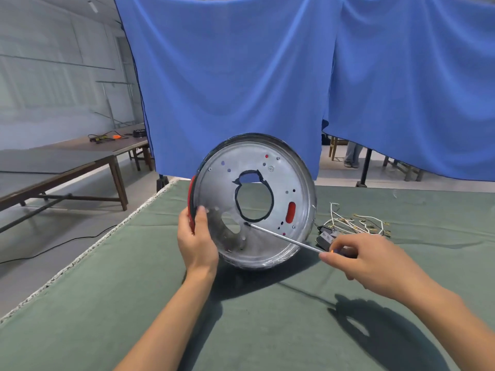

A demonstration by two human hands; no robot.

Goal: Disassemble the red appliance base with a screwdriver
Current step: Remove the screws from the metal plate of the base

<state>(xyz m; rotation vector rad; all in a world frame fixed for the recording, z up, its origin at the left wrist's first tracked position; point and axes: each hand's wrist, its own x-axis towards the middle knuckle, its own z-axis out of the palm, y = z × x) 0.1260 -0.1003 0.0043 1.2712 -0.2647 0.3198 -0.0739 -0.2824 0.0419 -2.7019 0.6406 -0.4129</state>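
The red appliance base [281, 183] stands on edge on the green table cloth [107, 303], its silver metal inside facing me, with a black-rimmed central hole and a red outer shell showing at the left rim. My left hand [197, 242] grips that left rim, thumb on the inside. My right hand [367, 261] holds the screwdriver [284, 238] by its handle; the thin metal shaft reaches up-left, and its tip touches the metal plate just below the central hole.
A black part [326, 238] and a bundle of white wires with brass terminals [356, 223] lie on the cloth right of the base. A blue curtain [241, 76] hangs behind the table. Wooden tables [67, 167] stand at the left, with a cable on the floor.
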